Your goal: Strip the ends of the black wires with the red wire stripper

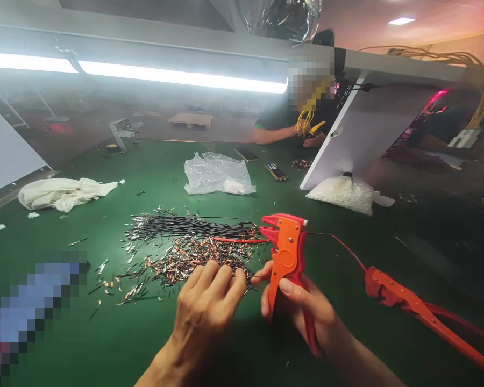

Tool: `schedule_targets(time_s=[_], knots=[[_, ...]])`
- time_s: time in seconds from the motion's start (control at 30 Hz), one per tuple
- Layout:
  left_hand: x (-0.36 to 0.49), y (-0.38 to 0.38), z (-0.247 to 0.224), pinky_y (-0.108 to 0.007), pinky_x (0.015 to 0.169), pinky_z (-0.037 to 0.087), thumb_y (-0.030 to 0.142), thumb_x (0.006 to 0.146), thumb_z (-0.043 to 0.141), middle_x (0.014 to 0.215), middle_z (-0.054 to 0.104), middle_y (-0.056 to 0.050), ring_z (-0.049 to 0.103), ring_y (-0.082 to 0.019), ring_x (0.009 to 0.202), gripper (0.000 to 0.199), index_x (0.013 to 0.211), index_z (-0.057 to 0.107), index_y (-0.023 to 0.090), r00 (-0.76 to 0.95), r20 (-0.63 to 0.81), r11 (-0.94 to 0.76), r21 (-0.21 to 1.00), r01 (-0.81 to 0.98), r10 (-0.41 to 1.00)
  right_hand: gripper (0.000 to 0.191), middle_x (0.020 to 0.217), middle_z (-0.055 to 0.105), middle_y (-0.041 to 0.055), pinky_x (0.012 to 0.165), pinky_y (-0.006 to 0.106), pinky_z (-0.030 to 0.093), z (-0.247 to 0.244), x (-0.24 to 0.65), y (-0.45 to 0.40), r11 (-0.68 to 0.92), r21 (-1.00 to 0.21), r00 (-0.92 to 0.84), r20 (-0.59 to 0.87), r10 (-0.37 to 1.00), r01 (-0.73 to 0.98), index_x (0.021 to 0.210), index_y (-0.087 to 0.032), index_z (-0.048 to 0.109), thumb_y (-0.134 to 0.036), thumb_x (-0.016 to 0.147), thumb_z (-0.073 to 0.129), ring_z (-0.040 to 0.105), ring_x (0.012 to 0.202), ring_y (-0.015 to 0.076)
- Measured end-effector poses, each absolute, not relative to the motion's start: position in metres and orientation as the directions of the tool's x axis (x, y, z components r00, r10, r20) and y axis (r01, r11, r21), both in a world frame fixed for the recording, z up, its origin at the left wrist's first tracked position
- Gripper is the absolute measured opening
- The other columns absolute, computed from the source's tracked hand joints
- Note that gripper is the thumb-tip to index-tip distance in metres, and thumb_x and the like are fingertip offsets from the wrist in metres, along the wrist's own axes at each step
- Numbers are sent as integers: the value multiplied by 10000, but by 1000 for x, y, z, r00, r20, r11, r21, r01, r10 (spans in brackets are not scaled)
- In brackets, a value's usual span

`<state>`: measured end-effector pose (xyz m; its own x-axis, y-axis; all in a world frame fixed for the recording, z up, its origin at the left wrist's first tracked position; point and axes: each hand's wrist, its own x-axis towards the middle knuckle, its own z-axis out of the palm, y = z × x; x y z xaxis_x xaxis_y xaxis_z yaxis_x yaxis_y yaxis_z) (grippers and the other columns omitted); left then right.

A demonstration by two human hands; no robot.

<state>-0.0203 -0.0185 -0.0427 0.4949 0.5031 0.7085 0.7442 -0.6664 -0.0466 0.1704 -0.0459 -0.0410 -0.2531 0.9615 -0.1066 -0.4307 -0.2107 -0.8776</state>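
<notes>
My right hand (306, 306) is wrapped round the handles of an orange-red wire stripper (288, 247), its jaws pointing up and left. My left hand (210, 298) is closed, knuckles up, at the near edge of a heap of short wire scraps (201, 258). Its fingertips are hidden, so what they pinch cannot be made out. My right index finger points toward the left fingertips, a small gap between them. Behind the heap lies a bundle of black wires (189, 226), with light stripped ends at the left. A thin red strip (242, 240) runs between bundle and heap.
A second red-orange wire stripper (423, 312) lies right. Farther back are a clear plastic bag (220, 174), a white cloth (66, 193), phones (276, 172) and a filled bag (342, 193) by a slanted white panel (339, 129). Across the table a person (278, 129) handles yellow wires (304, 122).
</notes>
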Motion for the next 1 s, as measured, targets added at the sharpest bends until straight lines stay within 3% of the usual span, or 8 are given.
schedule_targets(time_s=[0.1,0.23,0.5,0.63,0.7,0.8,0.87,1.0], knots=[[-17,-22,-39,-342,825,393,55,897,498,840,672,-40,532,-205,857,211,908,676,168,533,728,-727,-71,683,430,314,852,672,62,702,332,448,-38,177,-47,-175,-929,-284,-80,955,-327,1100,-153,596,-379,881,585,591,678,172],[-14,-27,-36,-316,720,352,80,882,557,668,603,-1,493,-167,712,167,884,685,187,488,752,-690,-61,721,444,294,661,640,39,656,316,429,-40,176,-49,-257,-915,-366,-134,921,-312,1048,-134,599,-351,851,588,571,648,180],[-18,-27,-33,-321,697,387,60,898,493,756,691,-47,556,-198,758,214,1014,666,111,524,756,-761,-53,646,393,247,840,659,69,602,310,478,-41,171,-47,-300,-823,-391,-104,914,-482,987,-134,661,-256,784,588,619,648,183],[-12,-33,-33,-241,541,358,85,896,528,617,615,-2,496,-116,555,162,792,638,142,330,770,-747,270,608,546,279,883,676,97,647,342,484,-38,172,-48,-226,-828,-357,-34,934,-513,1001,-123,674,-256,785,558,622,681,199],[-8,-35,-32,-223,450,273,180,925,521,486,469,47,375,-75,434,303,627,570,165,286,588,-637,563,527,757,315,881,684,107,671,352,481,-36,173,-47,-198,-819,-365,14,931,-538,1021,-113,678,-262,775,548,624,686,204],[-4,-33,-31,-192,443,284,410,956,461,502,444,49,377,-65,447,401,675,609,164,358,137,-234,941,243,923,335,831,679,103,655,338,479,-34,173,-47,-203,-800,-410,59,910,-565,1011,-96,690,-273,764,549,626,673,205],[-3,-29,-31,-182,444,298,528,901,516,540,467,45,385,-62,460,417,758,636,154,384,-40,33,999,25,923,331,904,673,112,636,331,483,-34,171,-47,-214,-790,-430,69,900,-574,990,-94,698,-277,750,562,631,657,197],[-4,-25,-26,-158,391,295,495,757,725,514,472,67,385,-48,411,360,843,653,153,299,-169,257,924,-284,939,321,943,666,117,631,325,488,-36,168,-47,-238,-789,-438,43,898,-566,979,-93,692,-274,743,573,639,653,191]])
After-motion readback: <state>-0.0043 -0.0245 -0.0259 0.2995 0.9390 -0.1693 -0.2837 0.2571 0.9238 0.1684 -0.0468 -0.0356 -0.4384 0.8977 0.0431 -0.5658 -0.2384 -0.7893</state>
